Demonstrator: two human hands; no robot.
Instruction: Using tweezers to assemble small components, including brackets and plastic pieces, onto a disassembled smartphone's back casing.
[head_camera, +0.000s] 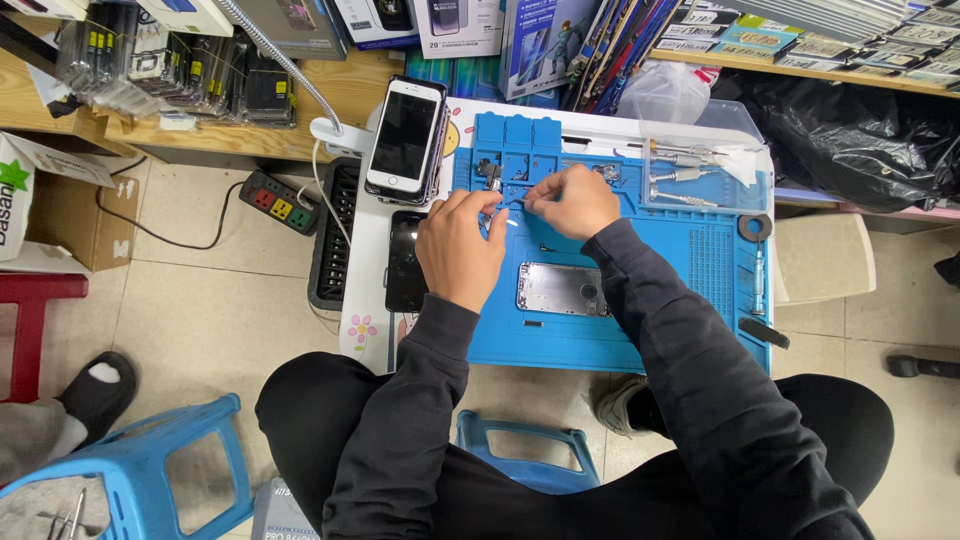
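While bent over the blue silicone repair mat, doing fine fingertip work just above the mat's middle. Left hand curled, thumb and forefinger narrowed to a pinch on a small pale part, steadying it from the nine o'clock side. Right hand closed narrowly round a thin metal tool, probably tweezers though too slight to tell for sure, with the tip pointing towards nine o'clock and meeting the part.

Judged as the middle of a delicate step: handling one tiny piece, with the bare silver phone rear housing lying flat and untouched at six o'clock of the hands, just below them on the mat. Next move, on this reading, calls for a steady pinch, a light touch at the tool tip, and no lifting of the left fingers until the part is firmly gripped or seated; a slip risks dropping it among the mat's moulded pockets.

Round about: a black glass phone screen panel at nine o'clock of the left hand, off the mat's edge; a white smartphone on a stack of others at eleven o'clock; a clear plastic tray of silver screwdrivers at two o'clock of the right hand, near but apart; a black power strip with coloured sockets on the floor, well apart at nine o'clock.
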